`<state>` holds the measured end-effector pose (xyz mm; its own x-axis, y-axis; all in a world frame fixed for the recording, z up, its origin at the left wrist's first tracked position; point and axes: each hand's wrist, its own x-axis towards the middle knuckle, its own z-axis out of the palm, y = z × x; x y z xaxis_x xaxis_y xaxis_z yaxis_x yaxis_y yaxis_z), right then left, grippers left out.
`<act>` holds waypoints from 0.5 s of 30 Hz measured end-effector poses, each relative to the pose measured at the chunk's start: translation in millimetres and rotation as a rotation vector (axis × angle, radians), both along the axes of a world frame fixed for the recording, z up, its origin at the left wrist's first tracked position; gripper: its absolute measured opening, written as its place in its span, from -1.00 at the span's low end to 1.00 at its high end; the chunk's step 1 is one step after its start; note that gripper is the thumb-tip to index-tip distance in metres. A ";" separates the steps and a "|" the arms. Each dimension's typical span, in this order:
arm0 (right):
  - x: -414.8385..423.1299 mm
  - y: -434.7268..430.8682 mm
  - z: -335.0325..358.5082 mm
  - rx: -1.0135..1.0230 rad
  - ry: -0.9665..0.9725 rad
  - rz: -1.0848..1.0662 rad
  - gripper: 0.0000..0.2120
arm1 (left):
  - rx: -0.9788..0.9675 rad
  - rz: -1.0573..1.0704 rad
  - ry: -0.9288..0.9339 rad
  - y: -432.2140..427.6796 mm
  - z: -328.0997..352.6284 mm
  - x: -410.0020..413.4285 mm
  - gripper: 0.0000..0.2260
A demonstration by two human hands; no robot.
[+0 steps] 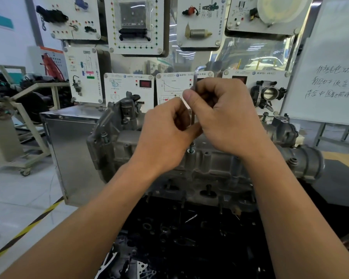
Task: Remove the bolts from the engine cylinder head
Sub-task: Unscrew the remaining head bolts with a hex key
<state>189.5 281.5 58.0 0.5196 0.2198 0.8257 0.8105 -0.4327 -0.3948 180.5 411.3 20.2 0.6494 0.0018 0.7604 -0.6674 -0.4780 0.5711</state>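
Observation:
A grey aluminium engine cylinder head [206, 170] stands on the bench in front of me. A long L-shaped hex key [195, 81] stands upright over it, its bent end at the top. Its lower tip sits in a bolt [191, 148] that sticks partly out of a hole on the head's upper edge. My right hand [226, 115] grips the key's upper shaft with thumb and fingers. My left hand [165, 133] pinches the shaft lower down, just above the bolt. The middle of the key is hidden by my fingers.
A shiny metal box [69, 146] stands left of the head. Training panels [129, 87] with sensors hang behind it, and a whiteboard [328, 77] is at the right. Loose dark parts and gaskets [169, 238] lie on the black bench surface below. A trolley frame [18, 137] stands far left.

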 end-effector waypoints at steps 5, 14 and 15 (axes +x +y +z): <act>3.1 -1.8 -1.5 -0.007 0.044 -0.015 -0.68 | 0.018 -0.196 0.077 9.7 -4.6 -2.7 -0.82; 2.3 0.7 -2.7 -0.053 0.034 -0.002 -0.76 | -0.117 -0.027 0.002 -1.9 -1.7 -1.0 -0.85; 1.8 0.5 -2.5 -0.053 0.033 -0.003 -0.78 | -0.102 -0.078 0.048 0.2 -1.7 -1.6 -0.86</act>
